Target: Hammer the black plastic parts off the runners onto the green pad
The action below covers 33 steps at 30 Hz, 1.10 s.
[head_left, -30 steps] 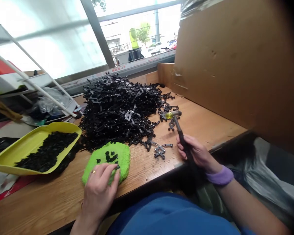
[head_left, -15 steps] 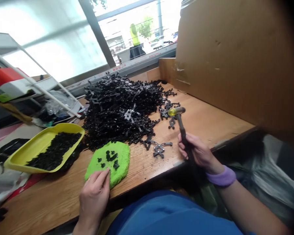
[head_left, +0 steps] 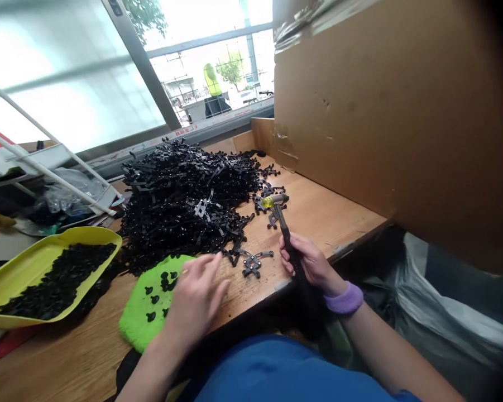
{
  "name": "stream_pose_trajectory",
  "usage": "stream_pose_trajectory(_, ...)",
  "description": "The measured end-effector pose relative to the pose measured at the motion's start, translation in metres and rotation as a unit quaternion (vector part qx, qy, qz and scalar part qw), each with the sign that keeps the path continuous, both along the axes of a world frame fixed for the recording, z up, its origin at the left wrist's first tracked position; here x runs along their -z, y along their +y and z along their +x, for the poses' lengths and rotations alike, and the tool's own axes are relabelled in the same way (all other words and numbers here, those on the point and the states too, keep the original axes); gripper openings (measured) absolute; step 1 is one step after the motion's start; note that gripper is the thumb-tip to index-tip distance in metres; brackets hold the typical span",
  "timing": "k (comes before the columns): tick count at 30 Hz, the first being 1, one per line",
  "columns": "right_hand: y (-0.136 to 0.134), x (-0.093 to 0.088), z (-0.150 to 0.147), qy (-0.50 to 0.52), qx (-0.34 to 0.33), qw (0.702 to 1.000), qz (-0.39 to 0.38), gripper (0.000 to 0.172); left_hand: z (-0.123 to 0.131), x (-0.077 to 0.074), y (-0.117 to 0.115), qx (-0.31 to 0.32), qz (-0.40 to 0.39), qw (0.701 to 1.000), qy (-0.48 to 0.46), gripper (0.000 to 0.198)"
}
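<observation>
Two hands: the left hand [head_left: 195, 298] is open, its fingers spread and blurred, above the green terry cloth [head_left: 139, 322], holding nothing that shows. The right hand [head_left: 312, 261] is clamped around the black handle of a small hammer [head_left: 288, 237], with a purple wristband [head_left: 344, 298] at its wrist.
Hammer head: yellow-capped, tilted toward the far end of the tabletop, over loose black plastic parts [head_left: 268, 192]; contact with them cannot be told.
Heap: a large pile of tangled black plastic parts [head_left: 180, 209] sits mid-tabletop, reaching the far edge.
Loose piece: a cross-shaped black part with a grey centre [head_left: 252, 266] lies on bare wood between the heap and the right hand.
Cloth: near the heap's front, carrying several small black pieces [head_left: 164, 282].
Tray: a yellow-green plastic tray [head_left: 87, 234] at the left edge of the wooden tabletop [head_left: 326, 215] holds a mass of small black pieces [head_left: 54, 282].
Right edge: a tall cardboard sheet [head_left: 381, 123] stands along it.
Left corner: a white rack [head_left: 46, 159] and a plastic bag [head_left: 62, 198] lie beyond it.
Window: a person in a yellow vest [head_left: 212, 80] stands outside.
Lap: a blue garment [head_left: 272, 371] fills the bottom of the view.
</observation>
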State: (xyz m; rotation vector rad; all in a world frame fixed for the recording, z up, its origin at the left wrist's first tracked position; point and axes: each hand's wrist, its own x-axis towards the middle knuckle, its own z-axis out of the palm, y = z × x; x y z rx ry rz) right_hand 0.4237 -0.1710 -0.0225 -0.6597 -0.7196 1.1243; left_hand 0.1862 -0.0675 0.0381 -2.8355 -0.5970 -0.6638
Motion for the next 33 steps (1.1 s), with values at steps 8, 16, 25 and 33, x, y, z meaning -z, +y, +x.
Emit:
stream_pose_trajectory(8,0.001,-0.001,-0.001,-0.016,0.034,0.999,-0.033,0.023,0.087,-0.008,0.005,0.109,-0.078,0.97,0.203,0.009)
stream_pose_trajectory(16,-0.006,0.0,-0.004,-0.021,0.008,0.999,-0.05,0.02,0.025,-0.037,0.006,0.009,-0.28,0.944,-0.174,0.009)
stream_pose_trajectory(25,-0.006,0.002,-0.009,-0.107,-0.017,0.991,-0.074,0.019,-0.134,0.004,0.026,-0.21,-0.562,0.524,-0.604,0.022)
stream_pose_trajectory(33,-0.007,-0.005,-0.04,-0.211,-0.024,0.964,-0.162,0.029,-0.133,0.036,0.029,-0.183,-0.624,0.471,-0.596,0.015)
